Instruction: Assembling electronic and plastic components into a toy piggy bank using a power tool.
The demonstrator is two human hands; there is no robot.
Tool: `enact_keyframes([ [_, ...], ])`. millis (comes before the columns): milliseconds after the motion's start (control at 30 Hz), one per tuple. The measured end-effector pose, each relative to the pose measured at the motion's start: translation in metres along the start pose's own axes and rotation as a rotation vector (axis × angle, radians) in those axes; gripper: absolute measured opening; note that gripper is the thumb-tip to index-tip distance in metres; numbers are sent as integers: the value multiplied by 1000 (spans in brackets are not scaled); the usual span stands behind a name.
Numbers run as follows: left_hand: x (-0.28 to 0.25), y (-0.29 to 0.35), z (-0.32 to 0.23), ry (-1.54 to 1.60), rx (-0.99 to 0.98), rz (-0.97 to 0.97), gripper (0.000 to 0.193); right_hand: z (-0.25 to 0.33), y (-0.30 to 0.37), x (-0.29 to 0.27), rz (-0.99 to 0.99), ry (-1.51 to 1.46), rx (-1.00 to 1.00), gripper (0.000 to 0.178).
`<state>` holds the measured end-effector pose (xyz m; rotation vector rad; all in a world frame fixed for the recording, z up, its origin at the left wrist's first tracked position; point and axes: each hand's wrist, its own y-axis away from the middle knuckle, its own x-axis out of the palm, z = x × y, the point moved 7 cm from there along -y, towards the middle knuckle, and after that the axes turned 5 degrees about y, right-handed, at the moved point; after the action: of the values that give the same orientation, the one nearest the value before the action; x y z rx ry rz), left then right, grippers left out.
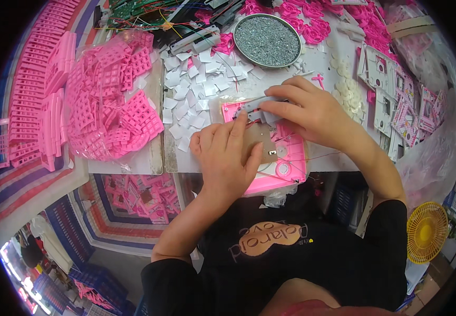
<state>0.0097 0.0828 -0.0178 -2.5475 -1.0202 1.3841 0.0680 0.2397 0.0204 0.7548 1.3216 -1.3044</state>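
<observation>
On the work table in front of me lies a pink plastic housing (297, 169), open side up, with thin wires running over it. A brown circuit board (259, 141) sits inside it. Along the far edge is a grey plastic part (271, 111). My right hand (315, 111) pinches this part from the right, thumb and fingers closed around its upper side. My left hand (222, 155) lies over the board's left side, fingers spread, with the index fingertip touching the grey part. What lies under my left palm is hidden.
Small white squares (193, 79) are scattered beyond my left hand. A round dish of screws (268, 41) stands at the back. A bag of pink button pieces (109, 100) lies left; white discs (348, 92) and printed panels (383, 89) lie right. A yellow fan (427, 233) is lower right.
</observation>
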Motion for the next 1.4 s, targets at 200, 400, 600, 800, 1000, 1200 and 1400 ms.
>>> enact_keyframes([
  [200, 2, 4, 3, 24, -14, -28, 62, 21, -6, 2, -10, 97, 54, 39],
  [400, 1, 7, 4, 30, 5, -35, 59, 15, -6, 6, -5, 117, 69, 41],
  [600, -1, 2, 0, -30, -19, 52, 56, 19, 20, 21, -46, 87, 167, 52],
  [800, -7, -67, 16, 189, 124, 285, 25, -52, 36, 4, 137, -534, 429, 48],
  [1000, 64, -186, 36, -239, 282, 131, 13, -142, -11, -89, -946, -1459, 284, 50],
  [1200, 97, -200, 36, -290, 392, 152, 18, -148, -36, -109, -714, -1254, 373, 52],
  [1400, 69, -198, 23, -193, 454, 177, 21, -96, -30, -102, -409, -1294, 282, 63],
])
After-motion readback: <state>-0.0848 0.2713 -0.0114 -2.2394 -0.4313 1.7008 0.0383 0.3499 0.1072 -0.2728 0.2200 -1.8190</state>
